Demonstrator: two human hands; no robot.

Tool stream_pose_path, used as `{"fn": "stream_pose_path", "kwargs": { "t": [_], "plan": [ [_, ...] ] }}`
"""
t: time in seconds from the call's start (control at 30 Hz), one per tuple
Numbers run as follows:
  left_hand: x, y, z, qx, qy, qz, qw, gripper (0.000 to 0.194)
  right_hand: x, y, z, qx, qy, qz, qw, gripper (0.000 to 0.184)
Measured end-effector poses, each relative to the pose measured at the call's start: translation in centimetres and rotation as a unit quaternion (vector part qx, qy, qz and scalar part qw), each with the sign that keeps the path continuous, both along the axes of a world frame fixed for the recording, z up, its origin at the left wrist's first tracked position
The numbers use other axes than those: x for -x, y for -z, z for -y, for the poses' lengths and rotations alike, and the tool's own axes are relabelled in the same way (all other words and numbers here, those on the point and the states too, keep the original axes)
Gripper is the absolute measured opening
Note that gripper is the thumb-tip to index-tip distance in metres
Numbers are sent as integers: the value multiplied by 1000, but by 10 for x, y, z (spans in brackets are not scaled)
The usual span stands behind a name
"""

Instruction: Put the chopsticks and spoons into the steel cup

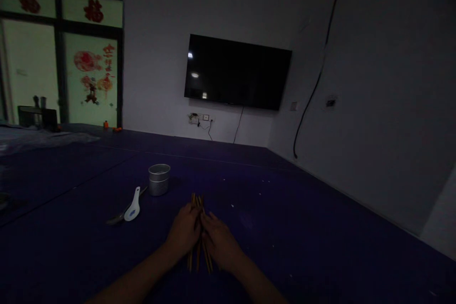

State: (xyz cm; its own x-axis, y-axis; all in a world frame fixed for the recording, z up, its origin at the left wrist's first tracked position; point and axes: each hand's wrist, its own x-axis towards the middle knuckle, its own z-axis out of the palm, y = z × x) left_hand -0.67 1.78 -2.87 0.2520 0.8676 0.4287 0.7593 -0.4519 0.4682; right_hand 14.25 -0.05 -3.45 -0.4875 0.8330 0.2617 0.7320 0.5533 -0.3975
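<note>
A loose bundle of several brown chopsticks [198, 259] lies between my hands, low over the purple tabletop [270, 228]. My left hand [184, 230] closes round the bundle from the left. From the right, my right hand [221, 242] presses its fingers against the same chopsticks. Their far ends poke out beyond my fingers, and the near ends fan slightly apart; my hands hide the middle. A grey metal cup [158, 183] stands upright ahead and to the left. Beside it, a white ceramic spoon [133, 210] rests over a metal spoon [116, 220].
Small white specks [232, 205] dot the table to the right. Crumpled clear plastic sheeting [46, 137] and a dark holder [39, 116] are at the far left. Small orange items [106, 124] sit near the back edge. A television [237, 73] hangs on the wall.
</note>
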Motion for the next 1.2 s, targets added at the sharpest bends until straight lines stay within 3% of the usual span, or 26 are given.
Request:
{"fn": "stream_pose_path", "kwargs": {
  "t": [0.23,0.67,1.2],
  "plan": [
    [-1,-4,5,9,-8,-94,995,43,5,0,2,4,32,-9,999,58],
    [-2,-5,6,24,-22,-98,995,49,7,-5,6,16,53,-5,998,57],
    [-3,-3,2,12,9,-98,995,41,7,-6,6,2,62,24,998,53]
  ]
}}
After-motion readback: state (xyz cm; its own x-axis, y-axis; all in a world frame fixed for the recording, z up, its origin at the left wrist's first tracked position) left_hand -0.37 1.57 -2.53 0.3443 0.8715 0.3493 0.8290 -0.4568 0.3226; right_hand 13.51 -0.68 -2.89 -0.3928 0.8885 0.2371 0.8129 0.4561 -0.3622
